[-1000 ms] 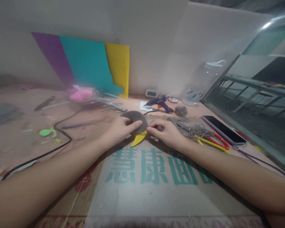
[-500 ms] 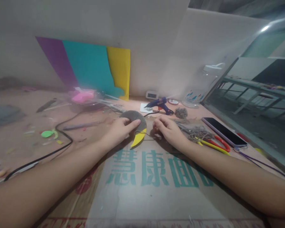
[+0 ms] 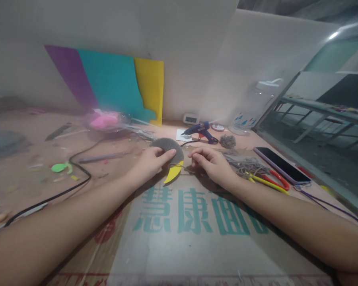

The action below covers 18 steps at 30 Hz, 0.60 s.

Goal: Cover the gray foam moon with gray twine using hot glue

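A yellow crescent shape (image 3: 173, 173), mostly covered with wound grey-brown twine (image 3: 168, 144), lies on a sheet of cardboard (image 3: 197, 238). My left hand (image 3: 150, 163) presses on the wrapped part, its fingers curled over the edge. My right hand (image 3: 210, 163) sits just right of the crescent's bare yellow tip, fingers pinched on a strand of twine that runs to the crescent. A loose pile of the same twine (image 3: 247, 165) lies beyond my right wrist.
A blue glue gun (image 3: 201, 130) and a small ball of twine (image 3: 227, 140) lie behind. Red and yellow-handled scissors (image 3: 268, 180) and a phone (image 3: 282, 165) are at the right. A black cable (image 3: 77, 174) crosses the left. Coloured sheets (image 3: 119, 85) lean on the wall.
My right hand drew back to the right from the crescent, then came in close to its tip again. My left hand stayed on the wrapped part.
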Motion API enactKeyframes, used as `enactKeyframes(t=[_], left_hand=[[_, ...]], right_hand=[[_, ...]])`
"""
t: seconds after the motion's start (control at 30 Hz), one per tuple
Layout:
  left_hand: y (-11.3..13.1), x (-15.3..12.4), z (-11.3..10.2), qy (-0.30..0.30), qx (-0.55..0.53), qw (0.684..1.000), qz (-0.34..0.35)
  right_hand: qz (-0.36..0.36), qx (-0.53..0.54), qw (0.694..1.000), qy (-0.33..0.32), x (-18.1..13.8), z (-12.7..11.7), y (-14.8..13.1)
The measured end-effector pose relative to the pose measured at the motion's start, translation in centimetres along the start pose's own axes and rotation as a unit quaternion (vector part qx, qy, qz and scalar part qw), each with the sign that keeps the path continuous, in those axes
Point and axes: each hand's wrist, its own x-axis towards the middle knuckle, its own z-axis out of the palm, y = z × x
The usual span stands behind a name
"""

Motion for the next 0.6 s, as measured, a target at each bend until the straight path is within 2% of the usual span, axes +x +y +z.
enactKeyframes(t=[0.27, 0.6], left_hand=[[-0.05, 0.05, 0.14, 0.012, -0.004, 1.000, 0.002], [-0.18, 0.18, 0.10, 0.009, 0.000, 1.000, 0.004]], right_hand=[[0.028, 0.066, 0.997, 0.000, 0.20, 0.25, 0.22], [0.001, -0.006, 1.000, -0.015, -0.11, 0.02, -0.10]])
